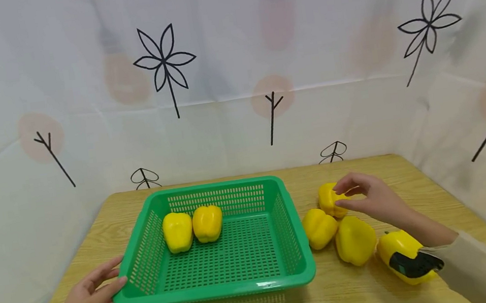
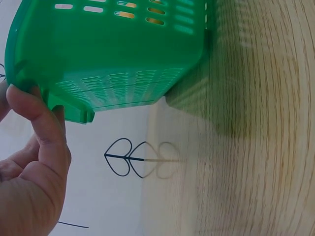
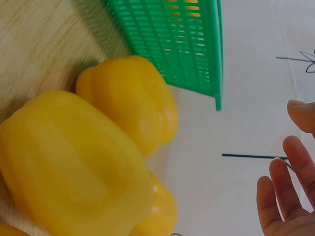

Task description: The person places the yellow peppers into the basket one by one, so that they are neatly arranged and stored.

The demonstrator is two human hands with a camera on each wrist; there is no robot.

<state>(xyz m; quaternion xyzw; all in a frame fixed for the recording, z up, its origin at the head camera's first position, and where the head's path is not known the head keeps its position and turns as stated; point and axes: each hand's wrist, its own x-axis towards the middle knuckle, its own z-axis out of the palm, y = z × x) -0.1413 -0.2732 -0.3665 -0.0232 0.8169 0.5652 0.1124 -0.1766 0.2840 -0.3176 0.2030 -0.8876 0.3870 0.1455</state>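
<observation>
A green plastic basket [image 1: 215, 291] with slotted walls stands on the wooden table, two yellow bell peppers [image 1: 178, 231] inside it at the left and back. My left hand [image 1: 88, 295] holds the basket's left rim near the front corner; in the left wrist view its thumb and fingers [image 2: 37, 110] pinch that rim. Over the farthest loose yellow bell pepper [image 1: 328, 198], right of the basket, hovers my right hand [image 1: 371, 198], thumb and fingers spread with nothing between them. The right wrist view shows its fingers [image 3: 281, 191] apart from the peppers.
More yellow bell peppers sit right of the basket: one [image 1: 320, 228] close to its wall, another [image 1: 356, 240] in front, and a third [image 1: 401, 253] partly hidden by a black wrist device [image 1: 414, 265]. A patterned white cloth [image 1: 227, 138] hangs behind the wooden table [image 1: 336, 295].
</observation>
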